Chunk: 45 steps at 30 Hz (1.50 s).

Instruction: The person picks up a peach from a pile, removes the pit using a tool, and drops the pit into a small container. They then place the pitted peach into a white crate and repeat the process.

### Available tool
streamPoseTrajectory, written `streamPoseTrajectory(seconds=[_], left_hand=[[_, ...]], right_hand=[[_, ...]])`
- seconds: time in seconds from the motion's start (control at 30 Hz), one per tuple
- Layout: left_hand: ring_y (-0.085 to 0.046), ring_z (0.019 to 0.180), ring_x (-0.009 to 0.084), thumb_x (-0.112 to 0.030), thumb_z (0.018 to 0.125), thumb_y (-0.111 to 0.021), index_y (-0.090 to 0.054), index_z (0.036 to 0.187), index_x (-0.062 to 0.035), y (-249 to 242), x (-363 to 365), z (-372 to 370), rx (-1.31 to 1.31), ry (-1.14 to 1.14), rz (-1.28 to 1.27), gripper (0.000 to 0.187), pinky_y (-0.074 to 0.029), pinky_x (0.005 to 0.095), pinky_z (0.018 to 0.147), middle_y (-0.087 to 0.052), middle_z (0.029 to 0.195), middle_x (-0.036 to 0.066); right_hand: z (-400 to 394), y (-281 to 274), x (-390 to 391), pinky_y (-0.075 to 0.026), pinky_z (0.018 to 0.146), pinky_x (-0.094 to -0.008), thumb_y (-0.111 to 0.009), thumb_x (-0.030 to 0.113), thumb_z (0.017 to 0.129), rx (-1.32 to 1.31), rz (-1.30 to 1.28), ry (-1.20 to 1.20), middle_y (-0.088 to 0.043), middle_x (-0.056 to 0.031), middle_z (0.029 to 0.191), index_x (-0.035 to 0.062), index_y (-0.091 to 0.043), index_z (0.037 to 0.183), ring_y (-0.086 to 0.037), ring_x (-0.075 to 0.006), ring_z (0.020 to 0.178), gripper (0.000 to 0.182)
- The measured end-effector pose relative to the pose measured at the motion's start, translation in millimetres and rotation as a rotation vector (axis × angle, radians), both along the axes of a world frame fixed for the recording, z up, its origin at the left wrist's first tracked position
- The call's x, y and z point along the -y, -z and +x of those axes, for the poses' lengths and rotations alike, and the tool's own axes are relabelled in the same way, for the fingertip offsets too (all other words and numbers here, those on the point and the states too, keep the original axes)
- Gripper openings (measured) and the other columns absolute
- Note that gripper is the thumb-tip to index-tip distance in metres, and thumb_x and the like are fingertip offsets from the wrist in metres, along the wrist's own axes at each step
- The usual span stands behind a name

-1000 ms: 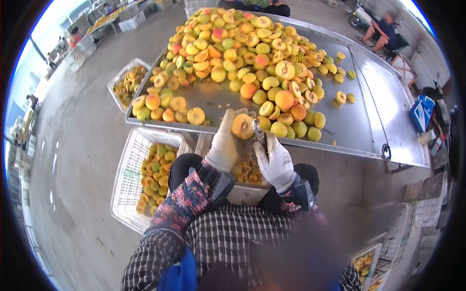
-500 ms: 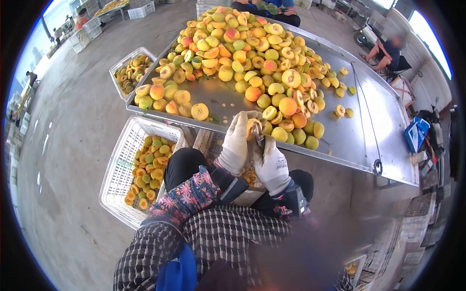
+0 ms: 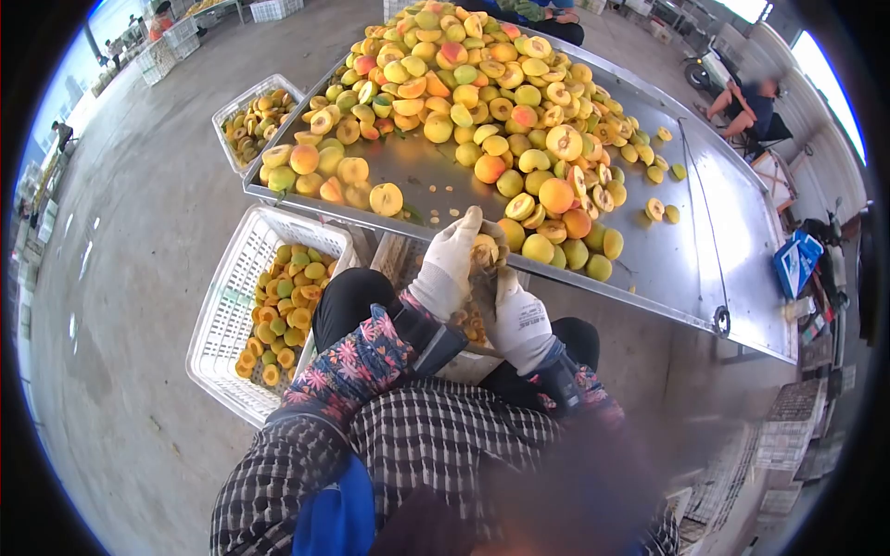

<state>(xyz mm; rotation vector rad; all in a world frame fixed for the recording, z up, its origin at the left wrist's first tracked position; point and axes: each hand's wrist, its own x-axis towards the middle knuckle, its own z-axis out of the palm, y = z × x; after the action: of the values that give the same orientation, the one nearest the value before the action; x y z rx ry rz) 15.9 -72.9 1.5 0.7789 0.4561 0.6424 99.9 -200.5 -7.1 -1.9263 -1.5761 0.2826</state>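
Observation:
My left hand (image 3: 450,264), in a white glove, is closed around a yellow peach half (image 3: 484,248) at the near edge of the metal table. My right hand (image 3: 521,324), gloved too, is just right of it with thumb and fingers pinched together. The slim metal pitting tool (image 3: 494,262) in that hand meets the fruit, blurred and partly covered by fingers. Beyond both hands a big pile of whole and halved yellow peaches (image 3: 491,120) covers the metal table (image 3: 686,259).
A white basket (image 3: 218,329) of peach halves stands on the floor left of my knee. A second white basket (image 3: 222,116) is beside the table's far left corner. Between my knees is a container with fruit pieces (image 3: 471,324). A seated person (image 3: 751,107) is at far right.
My right hand has turned and shifted slightly down, and the metal tool shows less clearly at the peach half. My left hand still holds the fruit. The whole view has shifted slightly.

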Motion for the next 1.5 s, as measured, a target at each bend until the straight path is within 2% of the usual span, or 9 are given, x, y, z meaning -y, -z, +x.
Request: streamPoseTrajectory(seconds=[0.4, 0.6, 0.73, 0.83, 0.93, 1.17, 1.27, 1.37, 1.5], left_hand=[[-0.064, 0.071, 0.0215, -0.053, 0.1, -0.036, -0.066, 0.084, 0.0041, -8, -7, -8, -0.26, 0.015, 0.221, 0.067, -0.051, 0.0311, 0.07, -0.068, 0.079, 0.014], [-0.063, 0.068, 0.0237, -0.058, 0.099, -0.033, -0.065, 0.076, 0.0038, -6, -8, -4, -0.184, 0.02, 0.271, 0.073, -0.053, 0.0332, 0.068, -0.066, 0.074, 0.014], [-0.065, 0.068, 0.026, -0.057, 0.096, -0.044, -0.061, 0.081, -0.0008, 0, -4, 4, -0.072, -0.011, -0.092, 0.06, -0.055, 0.0377, 0.062, -0.064, 0.076, 0.013], [-0.064, 0.073, 0.0296, -0.054, 0.094, -0.052, -0.054, 0.099, -0.0059, -1, -4, 9, -0.058, -0.04, -0.276, 0.048, -0.055, 0.0436, 0.065, -0.062, 0.085, 0.013], [-0.064, 0.074, 0.0302, -0.053, 0.092, -0.056, -0.048, 0.107, -0.0101, 2, -5, 10, -0.055, -0.015, -0.316, 0.046, -0.056, 0.0444, 0.066, -0.061, 0.088, 0.012], [-0.065, 0.074, 0.0269, -0.048, 0.095, -0.054, -0.056, 0.102, -0.0056, 23, -10, 21, -0.13, -0.111, -0.145, 0.043, -0.056, 0.0391, 0.064, -0.064, 0.085, 0.012], [-0.065, 0.068, 0.021, -0.042, 0.097, -0.053, -0.063, 0.088, 0.0011, 22, -17, 21, -0.072, -0.199, -0.154, 0.045, -0.055, 0.0311, 0.063, -0.066, 0.081, 0.011], [-0.067, 0.079, 0.0245, -0.045, 0.096, -0.055, -0.064, 0.096, 0.0013, 33, -53, -11, -0.305, -0.201, 0.382, 0.047, -0.055, 0.0327, 0.075, -0.068, 0.091, 0.012], [-0.065, 0.091, 0.0278, -0.041, 0.087, -0.064, -0.069, 0.109, -0.0104, -7, -107, -80, -1.204, -0.265, 1.152, 0.038, -0.05, 0.0358, 0.082, -0.07, 0.1, 0.009]], right_hand=[[13, 1, -2, -0.049, 0.062, -0.0484, -0.054, 0.015, 0.092, 0.047, -0.133, -0.127, -0.061, -0.0254, 0.082, -0.0017, -0.043, 0.118, -0.059, -0.0471, 0.073, 0.033], [8, 34, -7, -0.043, 0.09, -0.0316, -0.05, 0.014, 0.098, -0.357, 0.137, -0.321, -0.058, -0.0132, 0.108, -0.0029, -0.045, 0.123, -0.056, -0.0218, 0.098, 0.03], [0, 31, -9, -0.048, 0.074, -0.028, -0.051, 0.02, 0.1, -0.833, 0.161, -0.263, -0.058, -0.0072, 0.093, 0.0023, -0.049, 0.118, -0.058, -0.0172, 0.079, 0.025], [1, 8, -3, -0.041, 0.048, -0.0245, -0.049, 0.026, 0.101, -1.486, -0.236, -0.105, -0.053, -0.0015, 0.075, 0.007, -0.052, 0.111, -0.048, -0.0119, 0.053, 0.022], [-3, -2, -4, -0.025, 0.035, -0.0237, -0.046, 0.034, 0.101, -1.634, -0.211, 0.039, -0.043, 0.0027, 0.063, 0.0092, -0.052, 0.106, -0.032, -0.0091, 0.039, 0.026], [21, 17, 6, -0.028, 0.039, -0.0226, -0.049, 0.037, 0.1, -2.061, -0.335, -0.244, -0.045, 0.0016, 0.067, 0.0068, -0.054, 0.109, -0.035, -0.0091, 0.044, 0.032], [20, 5, 16, -0.034, 0.043, -0.0237, -0.048, 0.037, 0.1, -1.716, -0.289, -0.161, -0.046, 0.0013, 0.068, 0.0063, -0.054, 0.109, -0.042, -0.0102, 0.049, 0.033], [25, 16, 20, -0.042, 0.051, -0.0273, -0.05, 0.031, 0.1, -1.087, -0.235, -0.088, -0.048, -0.0013, 0.07, 0.0054, -0.055, 0.108, -0.051, -0.0139, 0.059, 0.027], [42, 49, 38, -0.044, 0.062, -0.0311, -0.056, 0.018, 0.094, -0.375, -0.021, -0.298, -0.053, -0.0043, 0.077, 0.005, -0.056, 0.106, -0.053, -0.0155, 0.07, 0.017]])
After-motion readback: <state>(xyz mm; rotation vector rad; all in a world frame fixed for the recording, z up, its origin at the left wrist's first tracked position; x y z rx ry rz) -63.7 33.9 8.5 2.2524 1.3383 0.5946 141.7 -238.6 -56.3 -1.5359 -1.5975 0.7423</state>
